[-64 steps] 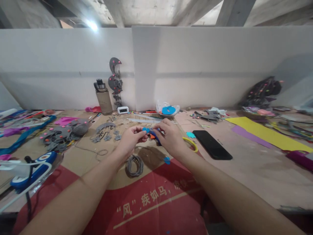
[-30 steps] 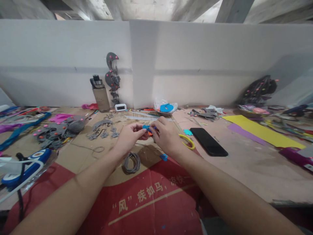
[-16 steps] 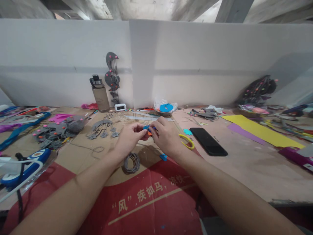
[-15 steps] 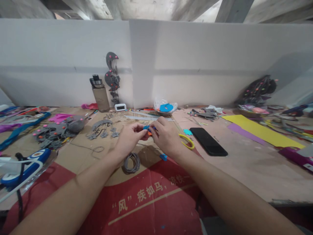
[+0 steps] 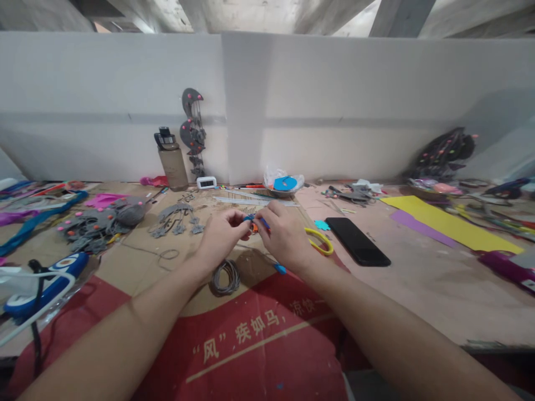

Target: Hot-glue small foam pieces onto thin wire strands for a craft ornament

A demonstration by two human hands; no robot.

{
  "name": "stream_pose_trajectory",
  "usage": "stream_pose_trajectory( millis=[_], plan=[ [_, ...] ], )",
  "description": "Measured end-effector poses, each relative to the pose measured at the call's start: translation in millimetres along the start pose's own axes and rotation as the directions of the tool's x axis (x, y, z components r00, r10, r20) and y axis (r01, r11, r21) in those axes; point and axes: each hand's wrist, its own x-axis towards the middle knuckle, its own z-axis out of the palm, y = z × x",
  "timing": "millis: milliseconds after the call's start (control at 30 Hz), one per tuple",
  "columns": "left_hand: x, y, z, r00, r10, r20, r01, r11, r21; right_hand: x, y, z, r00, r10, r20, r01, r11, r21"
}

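My left hand (image 5: pixel 223 231) and my right hand (image 5: pixel 282 231) meet over the middle of the cardboard, fingertips pinched. Between them is a small blue felt piece (image 5: pixel 249 218), with an orange bit (image 5: pixel 254 228) just under it. The fingers cover most of both, so the exact shape is hidden. Below my right hand a second small blue piece (image 5: pixel 280 268) shows, with a thin cord leading up from it. A coil of grey cord (image 5: pixel 225 277) lies by my left wrist. Yellow scissor handles (image 5: pixel 320 241) show beside my right hand.
A black phone (image 5: pixel 357 241) and a cyan cutout (image 5: pixel 321 225) lie to the right, before yellow felt (image 5: pixel 447 223). Grey felt hangings (image 5: pixel 100 223) and a blue power strip (image 5: pixel 45 284) sit left. A bottle (image 5: pixel 173 167), small clock (image 5: pixel 206 182) and bowl (image 5: pixel 292 193) stand behind.
My fingertips have shifted slightly around the blue felt piece. The lower blue piece has turned a little. Both hands stay in nearly the same place.
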Motion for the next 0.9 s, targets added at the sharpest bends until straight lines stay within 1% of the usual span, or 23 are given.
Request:
stream_pose_trajectory(
  millis=[200,367,633,767,900],
  plan=[
    [-0.1,5.8,-2.1,1.0,-0.019,-0.023,0.019,1.0,-0.021,0.5,0.5,2.9,1.0,0.007,0.0,-0.007,0.977,0.213],
    [0.0,5.7,-2.2,1.0,0.0,0.006,0.0,1.0,-0.017,2.9,2.1,0.7,1.0,0.028,-0.013,-0.023,0.957,0.289],
    [-2.4,10.1,-0.9,1.0,-0.012,0.028,0.014,0.999,-0.044,4.6,2.5,-2.7,0.999,0.032,0.0,-0.031,0.971,0.236],
    [-2.5,8.3,-1.0,0.998,-0.003,0.058,0.006,0.998,-0.063,5.5,3.1,-2.0,0.999,0.048,-0.004,-0.047,0.983,0.176],
    [-1.7,5.3,-0.8,0.997,-0.004,0.081,0.012,0.996,-0.087,7.0,2.7,-3.5,0.997,0.073,0.021,-0.076,0.986,0.151]
  ],
)
